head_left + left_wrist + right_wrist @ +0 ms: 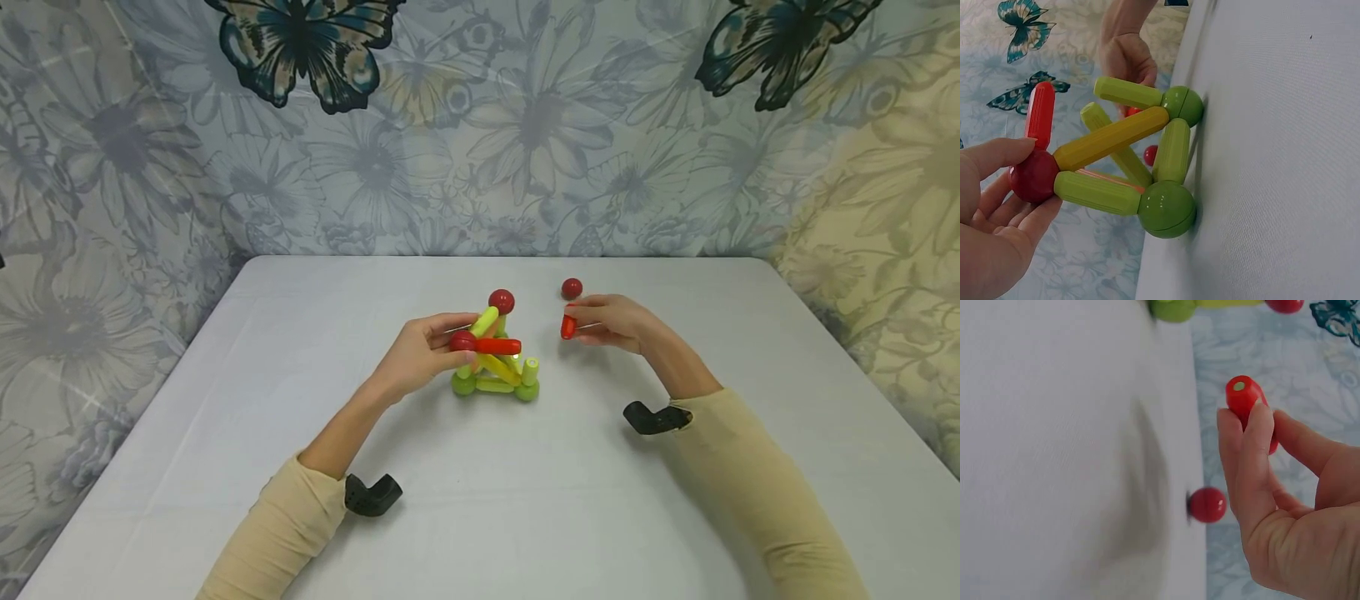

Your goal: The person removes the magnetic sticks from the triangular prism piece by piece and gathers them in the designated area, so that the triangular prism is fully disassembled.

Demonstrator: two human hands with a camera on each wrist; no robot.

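My left hand (420,354) pinches a dark red ball (1035,175) at a corner of a magnetic stick-and-ball structure. From that ball a red stick (501,346) juts out to the right in the head view; yellow (1113,138) and light green (1097,192) sticks join it to green balls (1167,209) on the table. Another red ball (501,301) sits on the structure's far upper corner. To the right, apart from the structure, my right hand (618,321) holds a separate red stick (1247,400) between thumb and fingers, its end showing a pale green spot.
A loose red ball (572,288) lies on the white-covered table (510,500) just beyond my right hand. Floral fabric (525,167) with butterflies rises behind the table's far edge. Black curved pieces (372,495) stick out at both sleeve cuffs.
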